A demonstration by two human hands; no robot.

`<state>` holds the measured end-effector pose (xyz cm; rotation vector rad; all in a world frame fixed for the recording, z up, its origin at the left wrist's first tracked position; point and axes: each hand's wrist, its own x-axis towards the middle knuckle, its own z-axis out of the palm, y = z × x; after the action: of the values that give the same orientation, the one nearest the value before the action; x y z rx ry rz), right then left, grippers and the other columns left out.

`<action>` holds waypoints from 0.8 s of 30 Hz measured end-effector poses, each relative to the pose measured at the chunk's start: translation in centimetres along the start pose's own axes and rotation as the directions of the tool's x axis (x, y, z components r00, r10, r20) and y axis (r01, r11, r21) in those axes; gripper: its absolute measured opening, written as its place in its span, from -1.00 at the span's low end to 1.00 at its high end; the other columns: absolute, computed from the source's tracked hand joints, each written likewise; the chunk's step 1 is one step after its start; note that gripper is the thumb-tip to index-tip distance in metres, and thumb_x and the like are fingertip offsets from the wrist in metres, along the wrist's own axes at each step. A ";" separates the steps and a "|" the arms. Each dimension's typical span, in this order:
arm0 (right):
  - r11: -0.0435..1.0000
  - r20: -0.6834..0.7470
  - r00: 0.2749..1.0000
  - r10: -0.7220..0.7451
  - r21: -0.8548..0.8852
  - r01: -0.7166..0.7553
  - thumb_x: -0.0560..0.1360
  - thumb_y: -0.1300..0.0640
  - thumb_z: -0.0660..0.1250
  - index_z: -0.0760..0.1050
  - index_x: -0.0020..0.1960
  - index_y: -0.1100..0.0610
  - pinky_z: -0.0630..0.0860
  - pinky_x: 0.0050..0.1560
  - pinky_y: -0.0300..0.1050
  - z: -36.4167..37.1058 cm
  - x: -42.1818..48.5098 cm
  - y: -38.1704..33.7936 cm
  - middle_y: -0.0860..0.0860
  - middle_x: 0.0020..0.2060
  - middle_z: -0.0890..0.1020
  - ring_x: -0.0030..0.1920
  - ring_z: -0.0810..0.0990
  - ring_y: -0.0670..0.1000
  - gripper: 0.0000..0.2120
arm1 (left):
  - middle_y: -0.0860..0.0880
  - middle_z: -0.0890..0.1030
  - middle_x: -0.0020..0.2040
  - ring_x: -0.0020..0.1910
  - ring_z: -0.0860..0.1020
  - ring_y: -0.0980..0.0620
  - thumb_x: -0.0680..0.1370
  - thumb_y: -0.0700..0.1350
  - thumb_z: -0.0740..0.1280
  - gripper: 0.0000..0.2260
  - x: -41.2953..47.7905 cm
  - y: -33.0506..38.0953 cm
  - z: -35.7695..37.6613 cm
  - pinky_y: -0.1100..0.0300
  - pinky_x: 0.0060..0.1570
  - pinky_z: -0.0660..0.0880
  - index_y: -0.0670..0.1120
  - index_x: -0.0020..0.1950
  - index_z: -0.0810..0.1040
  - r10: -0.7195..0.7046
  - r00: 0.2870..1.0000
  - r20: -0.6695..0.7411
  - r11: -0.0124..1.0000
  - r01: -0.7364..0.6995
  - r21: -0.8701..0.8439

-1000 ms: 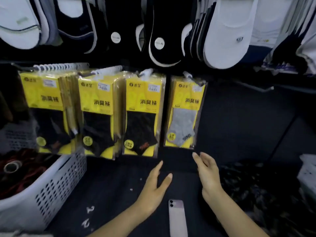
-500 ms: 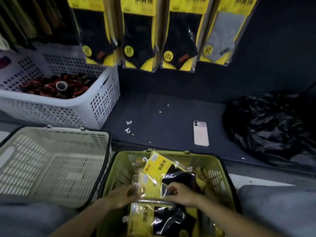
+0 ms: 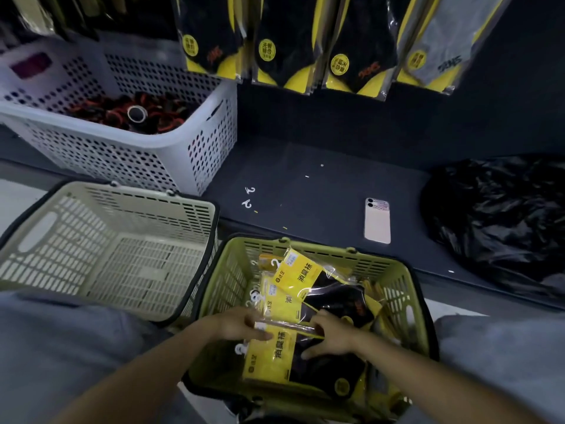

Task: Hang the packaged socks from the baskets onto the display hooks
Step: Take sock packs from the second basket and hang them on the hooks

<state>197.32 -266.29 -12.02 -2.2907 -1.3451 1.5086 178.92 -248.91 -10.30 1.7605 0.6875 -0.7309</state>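
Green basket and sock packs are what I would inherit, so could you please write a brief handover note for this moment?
Left hand: pinches the top edge of the nearest sock pack inside the green basket.
Right hand: fingers curled on the same pack's other side.
Done: hung packs hang side by side on the display above.
Left: lift this pack out and hang it. More loose packs lie in the green basket.
Nearby: a phone lies on the shelf, and a beige basket sits to the left.
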 end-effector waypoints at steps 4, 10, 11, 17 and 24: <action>0.969 0.024 0.998 -0.060 0.240 0.052 0.30 -0.12 0.54 0.32 0.08 -0.01 0.44 0.19 -0.07 -1.2 -0.3 -0.5 -0.03 0.18 0.50 0.20 0.47 -0.04 -0.47 | 0.00 0.52 0.25 0.24 0.49 -0.01 0.46 0.20 0.37 -0.52 -0.7 2.6 -2.1 -0.01 0.29 0.40 -0.03 0.28 0.48 0.042 0.996 -0.072 0.995 -0.049 -0.091; 0.808 -0.300 0.948 -0.107 0.529 0.259 0.32 0.04 0.56 0.55 0.01 -0.14 0.48 0.06 -0.39 -5.8 -1.8 -3.1 -0.31 -0.01 0.64 0.04 0.57 -0.33 -0.67 | -0.01 0.60 0.19 0.16 0.58 0.03 0.47 0.22 0.24 -0.53 -4.4 6.5 -7.5 0.22 0.05 0.55 0.03 0.30 0.47 0.197 0.945 -0.262 0.840 -0.301 -0.452; 0.772 -0.347 0.933 -0.096 0.565 0.290 0.33 0.05 0.56 0.58 0.00 -0.15 0.51 0.04 -0.35 -6.6 -2.2 -3.5 -0.29 -0.04 0.67 0.01 0.61 -0.29 -0.70 | -0.05 0.61 0.20 0.17 0.59 -0.02 0.43 0.24 0.29 -0.47 -4.7 6.9 -7.8 0.14 0.12 0.54 -0.01 0.32 0.45 0.218 0.924 -0.315 0.797 -0.355 -0.489; 0.562 -0.518 0.855 0.012 0.711 0.423 0.34 -0.04 0.52 0.60 0.00 -0.04 0.58 0.06 -0.10 -10.5 -4.2 -5.8 -0.07 -0.07 0.72 -0.03 0.69 -0.02 -0.74 | -0.12 0.63 0.15 0.09 0.62 -0.07 0.40 0.13 0.41 -0.47 -4.1 9.7 -5.4 0.09 0.10 0.55 -0.07 0.29 0.45 0.305 0.868 -0.392 0.700 -0.483 -0.526; 0.562 -0.766 0.642 0.000 0.532 0.634 0.27 -0.11 0.46 0.49 0.15 0.02 0.53 -0.11 -0.37 -14.7 -8.1 -8.6 -0.14 -0.06 0.68 -0.07 0.64 -0.24 -0.50 | 0.05 0.67 0.08 0.03 0.64 0.10 0.45 0.12 0.31 -0.67 -5.5 14.8 -5.7 0.30 -0.11 0.55 0.09 0.18 0.56 0.360 0.732 -0.579 0.645 -0.644 -0.412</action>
<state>202.49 -261.32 5.44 -1.5645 -0.6337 0.6757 187.29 -248.10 4.24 1.4080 0.5707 0.3115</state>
